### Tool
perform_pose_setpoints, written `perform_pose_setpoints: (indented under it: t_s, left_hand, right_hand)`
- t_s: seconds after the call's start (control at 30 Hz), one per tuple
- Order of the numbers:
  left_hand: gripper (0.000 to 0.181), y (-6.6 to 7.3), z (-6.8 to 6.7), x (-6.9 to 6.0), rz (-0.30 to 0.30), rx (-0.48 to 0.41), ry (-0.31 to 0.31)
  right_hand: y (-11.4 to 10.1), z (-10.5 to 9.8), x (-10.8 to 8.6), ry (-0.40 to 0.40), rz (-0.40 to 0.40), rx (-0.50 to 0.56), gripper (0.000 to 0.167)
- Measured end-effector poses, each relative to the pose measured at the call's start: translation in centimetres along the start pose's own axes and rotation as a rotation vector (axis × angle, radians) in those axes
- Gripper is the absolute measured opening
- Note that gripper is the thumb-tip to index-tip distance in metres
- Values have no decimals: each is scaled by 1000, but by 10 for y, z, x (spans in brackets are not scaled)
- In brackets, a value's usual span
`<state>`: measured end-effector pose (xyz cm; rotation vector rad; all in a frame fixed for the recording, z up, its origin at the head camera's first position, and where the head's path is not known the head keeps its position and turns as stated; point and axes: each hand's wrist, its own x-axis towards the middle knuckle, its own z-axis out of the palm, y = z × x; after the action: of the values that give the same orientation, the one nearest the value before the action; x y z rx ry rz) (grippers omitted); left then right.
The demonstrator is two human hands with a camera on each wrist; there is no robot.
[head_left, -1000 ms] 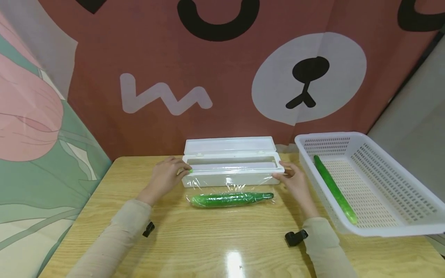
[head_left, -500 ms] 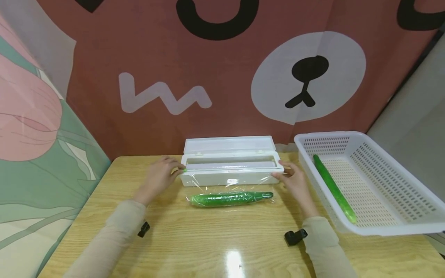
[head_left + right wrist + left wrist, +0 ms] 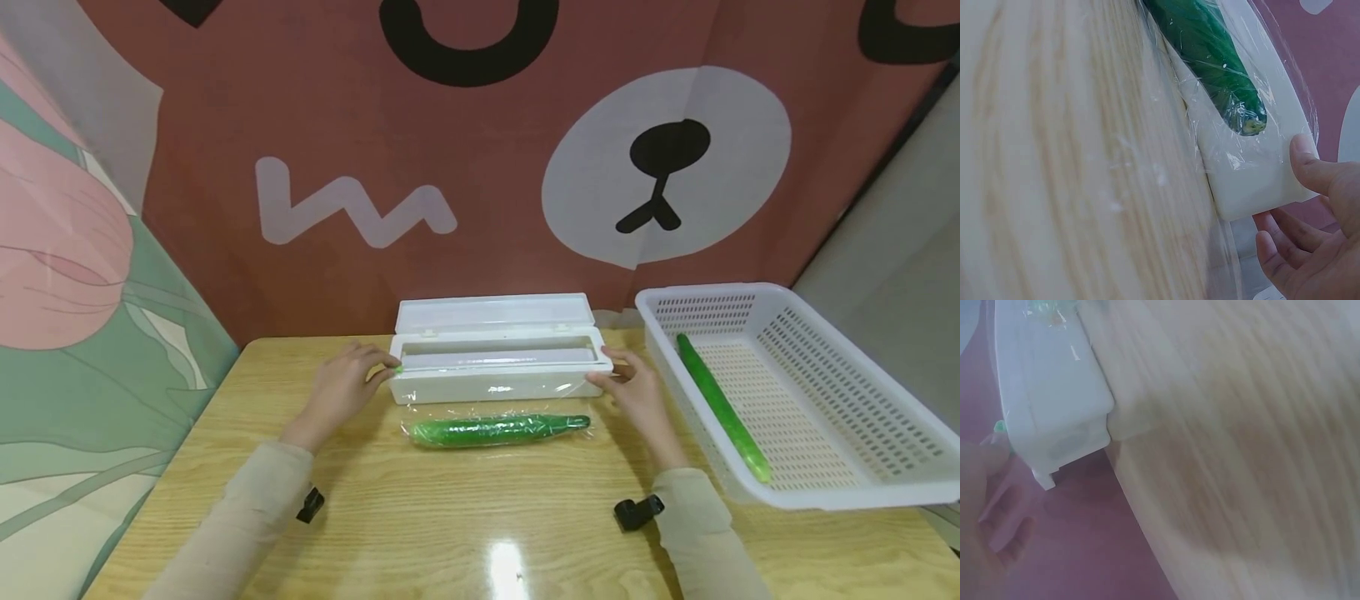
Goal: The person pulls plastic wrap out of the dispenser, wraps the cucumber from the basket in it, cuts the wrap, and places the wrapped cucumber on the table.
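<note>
A white box (image 3: 495, 387) with its lid raised holds a roll (image 3: 495, 358) of clear film. Film covers a green cucumber (image 3: 498, 430) lying in front of the box. With thumb and finger my left hand (image 3: 347, 385) pinches a small green tab (image 3: 399, 369) at the box's left end; the left wrist view shows the green tab (image 3: 1000, 427) by the box corner too. My right hand (image 3: 636, 398) grips the box's right end, thumb on the front face and fingers behind. In the right wrist view the wrapped cucumber's tip (image 3: 1250, 122) is near the right thumb.
To the right stands a white perforated basket (image 3: 870, 492) with a second cucumber (image 3: 723, 408) inside along its left side. Behind the wooden table (image 3: 420, 533) hangs a reddish-brown printed cloth (image 3: 480, 167), with a floral cloth (image 3: 67, 333) at the left.
Over the last second my left hand and the green tab moved left to the box's left end. My right hand, the box and the cucumbers have barely moved.
</note>
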<state>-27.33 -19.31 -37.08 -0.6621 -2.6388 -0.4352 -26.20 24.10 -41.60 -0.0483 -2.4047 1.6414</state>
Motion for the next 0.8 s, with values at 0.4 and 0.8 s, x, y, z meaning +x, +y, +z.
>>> perform_pose_setpoints:
  t_s: [0.4,0.8]
  left_hand:
    - [23,9,9,-3,73,-5,115]
    - [11,11,17,-4,97,5,241]
  right_hand:
    - [0,2,1,-3,16,14,53]
    - [-5,-1,-1,-34,16,20,59]
